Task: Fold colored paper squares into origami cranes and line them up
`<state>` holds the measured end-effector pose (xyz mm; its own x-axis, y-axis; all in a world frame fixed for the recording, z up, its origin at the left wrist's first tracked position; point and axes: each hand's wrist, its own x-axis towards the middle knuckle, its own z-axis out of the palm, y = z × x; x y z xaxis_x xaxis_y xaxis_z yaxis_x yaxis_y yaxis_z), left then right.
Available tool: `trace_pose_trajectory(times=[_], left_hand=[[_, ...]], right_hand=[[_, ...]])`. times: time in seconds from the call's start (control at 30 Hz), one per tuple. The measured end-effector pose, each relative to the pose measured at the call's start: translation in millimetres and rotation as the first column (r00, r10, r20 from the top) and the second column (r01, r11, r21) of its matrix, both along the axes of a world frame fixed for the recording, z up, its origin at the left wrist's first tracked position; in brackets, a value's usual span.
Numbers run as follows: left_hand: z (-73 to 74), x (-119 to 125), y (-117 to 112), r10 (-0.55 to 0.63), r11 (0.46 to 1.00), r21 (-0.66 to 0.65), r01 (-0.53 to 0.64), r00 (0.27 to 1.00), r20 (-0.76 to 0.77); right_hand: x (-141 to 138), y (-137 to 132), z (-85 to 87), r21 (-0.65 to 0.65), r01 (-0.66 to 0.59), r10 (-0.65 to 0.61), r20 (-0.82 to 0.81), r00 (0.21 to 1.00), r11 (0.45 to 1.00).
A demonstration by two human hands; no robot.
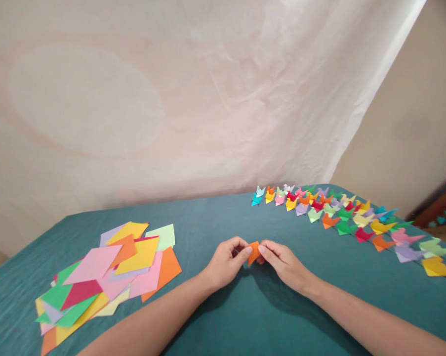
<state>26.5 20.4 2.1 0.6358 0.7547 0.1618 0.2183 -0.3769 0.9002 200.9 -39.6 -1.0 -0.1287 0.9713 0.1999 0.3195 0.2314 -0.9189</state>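
Note:
A small piece of folded orange paper [253, 253] is held up just above the tabletop, between my two hands. My left hand [230, 259] pinches its left edge between thumb and fingers. On the opposite side, my right hand [282, 262] grips the paper's right edge the same way, thumb on the near face. The fingers behind the paper are partly hidden, and how its far side is folded cannot be seen.
Loose coloured paper squares [93, 267] lie in an overlapping heap on the left of the green-covered table [215, 326]. Rows of small folded paper birds [330, 220] in many colours stand along the right. A pale cloth [193, 99] hangs behind the table.

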Motion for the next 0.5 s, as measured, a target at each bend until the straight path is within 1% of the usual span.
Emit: trace_pose_trajectory(times=[0.13,0.2,0.27,0.4,0.5], left_hand=[[-1.0,0.4,1.8,0.033,0.999,-0.010,-0.033,0.999,0.002],[0.6,0.6,0.8,0.029,1.000,-0.003,-0.029,1.000,-0.012],[2.7,1.2,-1.5,0.021,1.000,-0.004,-0.021,0.999,-0.025],[6.4,3.1,-6.9,0.026,1.000,0.017,-0.025,0.998,-0.058],[7.0,3.9,-9.0,0.050,0.997,0.057,-0.045,0.996,-0.081]], right_hand=[[0.4,0.9,-0.5,-0.024,0.047,-0.049,-0.101,0.994,0.999],[0.6,1.4,-1.4,-0.032,0.033,-0.037,-0.139,0.990,0.999],[0.9,1.6,-2.1,-0.023,0.020,-0.023,-0.142,0.990,1.000],[0.9,0.8,-2.4,0.046,0.019,-0.014,-0.114,0.993,0.999],[-0.7,-0.5,-1.4,0.131,0.017,-0.007,-0.074,0.997,0.991]])
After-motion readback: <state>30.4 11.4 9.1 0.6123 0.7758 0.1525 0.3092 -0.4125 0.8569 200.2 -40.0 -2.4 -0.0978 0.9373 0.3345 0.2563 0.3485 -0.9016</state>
